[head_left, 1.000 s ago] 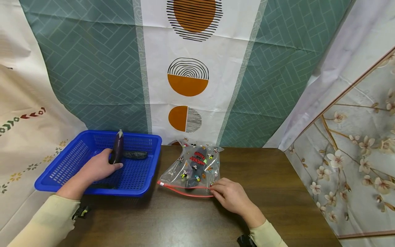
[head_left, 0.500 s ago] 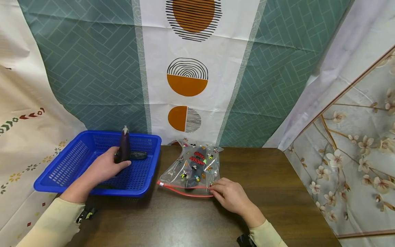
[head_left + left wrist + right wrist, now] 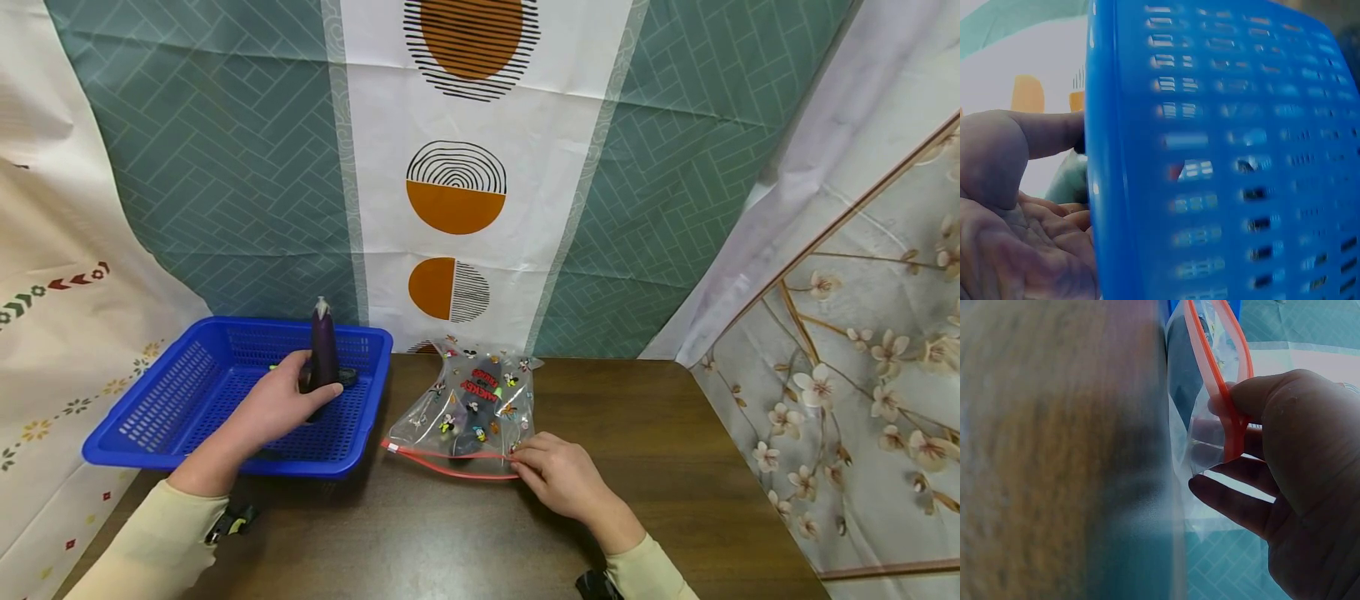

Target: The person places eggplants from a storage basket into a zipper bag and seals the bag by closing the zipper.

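My left hand (image 3: 285,404) grips a dark purple eggplant (image 3: 323,342) round its lower part, over the right half of the blue basket (image 3: 142,412). The eggplant stands nearly upright, pale stem end up. In the left wrist view the basket's wall hides most of what the fingers hold. My right hand (image 3: 558,475) pinches the right corner of a clear zip bag (image 3: 427,421) by its red-orange strip (image 3: 1230,419). The bag lies on the table with its mouth parted towards me. A dark, long thing (image 3: 487,400) is inside it.
Partly behind my left hand, a dark green, cucumber-like vegetable (image 3: 347,377) lies in the basket. Another dark shape sits low by the basket's front wall. The brown wooden table (image 3: 645,433) ends at a patterned cloth (image 3: 450,208) behind and a flowered one (image 3: 847,433) on the right.
My left hand has moved right within the basket and slightly up, carrying the eggplant, which now stands straighter. My right hand and the zip bag have stayed put.
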`<state>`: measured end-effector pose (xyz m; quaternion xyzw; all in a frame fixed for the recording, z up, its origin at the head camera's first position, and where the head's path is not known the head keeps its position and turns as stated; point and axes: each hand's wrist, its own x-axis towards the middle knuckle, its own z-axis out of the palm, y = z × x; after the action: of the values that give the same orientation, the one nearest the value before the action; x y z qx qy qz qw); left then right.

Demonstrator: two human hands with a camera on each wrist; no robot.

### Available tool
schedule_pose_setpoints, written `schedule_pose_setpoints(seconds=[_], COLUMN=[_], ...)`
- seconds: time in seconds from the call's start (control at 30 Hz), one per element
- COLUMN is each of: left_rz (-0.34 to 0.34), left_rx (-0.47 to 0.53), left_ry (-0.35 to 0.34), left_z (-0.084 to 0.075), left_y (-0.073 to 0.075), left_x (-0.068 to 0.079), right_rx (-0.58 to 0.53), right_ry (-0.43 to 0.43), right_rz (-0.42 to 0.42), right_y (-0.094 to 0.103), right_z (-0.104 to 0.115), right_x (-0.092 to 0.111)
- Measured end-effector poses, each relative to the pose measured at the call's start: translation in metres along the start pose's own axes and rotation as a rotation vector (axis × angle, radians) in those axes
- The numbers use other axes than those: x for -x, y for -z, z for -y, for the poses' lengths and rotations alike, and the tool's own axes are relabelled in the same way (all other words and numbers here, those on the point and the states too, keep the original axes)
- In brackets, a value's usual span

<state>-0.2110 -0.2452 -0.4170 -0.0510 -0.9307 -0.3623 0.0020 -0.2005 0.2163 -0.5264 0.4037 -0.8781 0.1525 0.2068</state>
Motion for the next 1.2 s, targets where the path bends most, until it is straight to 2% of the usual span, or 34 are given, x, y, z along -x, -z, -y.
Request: schedule_pose_setpoints(seconds=[0.33, 0.5, 0.77, 1.07, 1.2], left_rz=[0.019, 0.014, 0.014, 0.008, 0.025], left_rx=[0.143, 0.208, 0.253, 0.258, 0.301], left_ry=[0.007, -0.013, -0.035, -0.074, -0.084], left_z=[-0.011, -0.016, -0.026, -0.046, -0.053], left_y=[-0.01, -0.015, -0.023, -0.032, -0.036], left_x=[0.001, 0.0, 0.002, 0.009, 0.011], right_rx=[0.01, 0.009, 0.006, 0.003, 0.007], right_ry=[0.008, 0.013, 0.007, 0.01, 0.009], right_rz=[-0.012, -0.021, -0.009, -0.014, -0.01], right_y=[-0.001, -0.002, -0.001, -0.001, -0.001], right_z=[0.0, -0.001, -0.001, -0.001, -0.002], right_x=[0.0, 0.0, 0.0, 0.0, 0.0])
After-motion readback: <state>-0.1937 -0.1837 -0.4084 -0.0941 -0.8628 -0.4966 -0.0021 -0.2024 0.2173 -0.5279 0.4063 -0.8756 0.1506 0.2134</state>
